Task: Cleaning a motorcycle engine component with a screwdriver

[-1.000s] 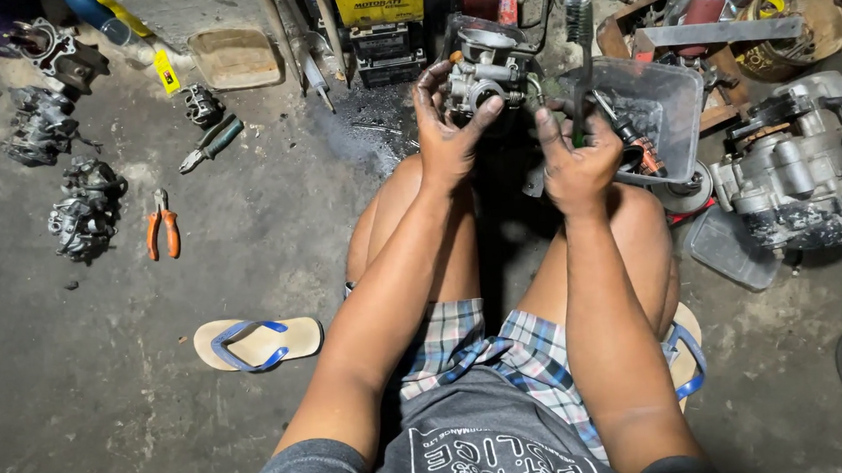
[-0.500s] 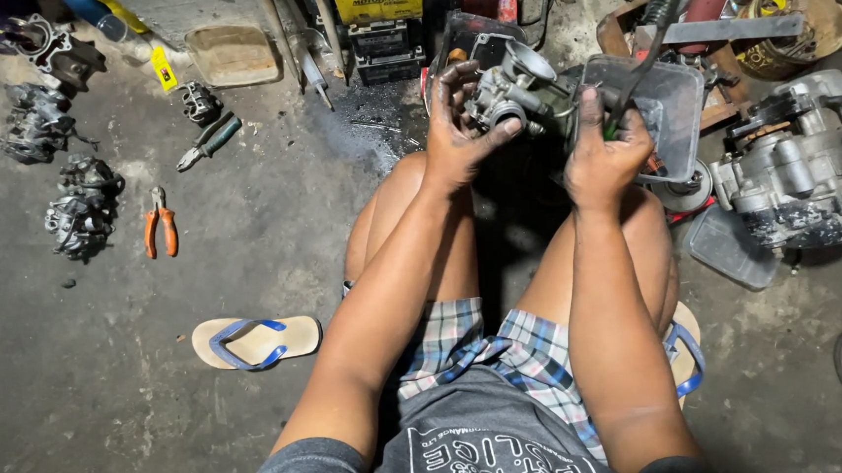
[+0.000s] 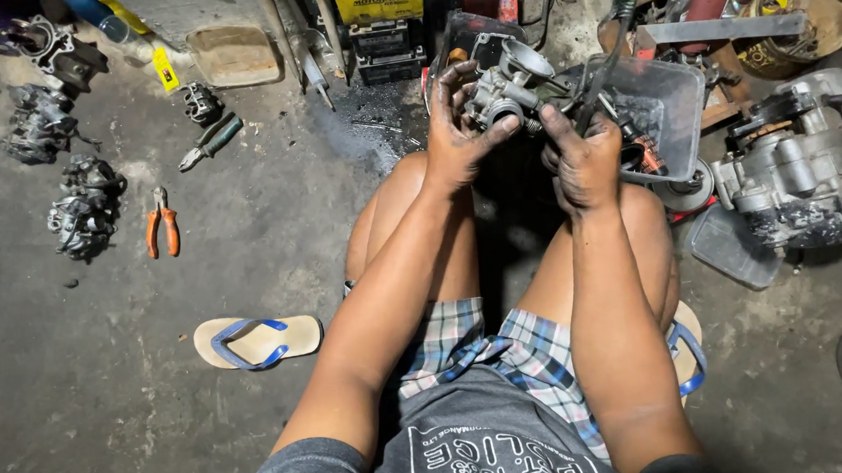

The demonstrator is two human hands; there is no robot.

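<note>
left hand [image 3: 456,137] grasps carburetor [image 3: 504,87] above knees | right hand [image 3: 586,161] clenched on a thin tool [image 3: 610,41], tip at carburetor | plastic tray [image 3: 673,100] just behind | pliers [image 3: 160,222] well apart on floor

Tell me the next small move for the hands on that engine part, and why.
Probably bring the tool tip down onto the carburetor. The left hand grips it above the knees, while the right hand holds a long dark tool angled upward beside it, its tip seemingly off the part.
</note>
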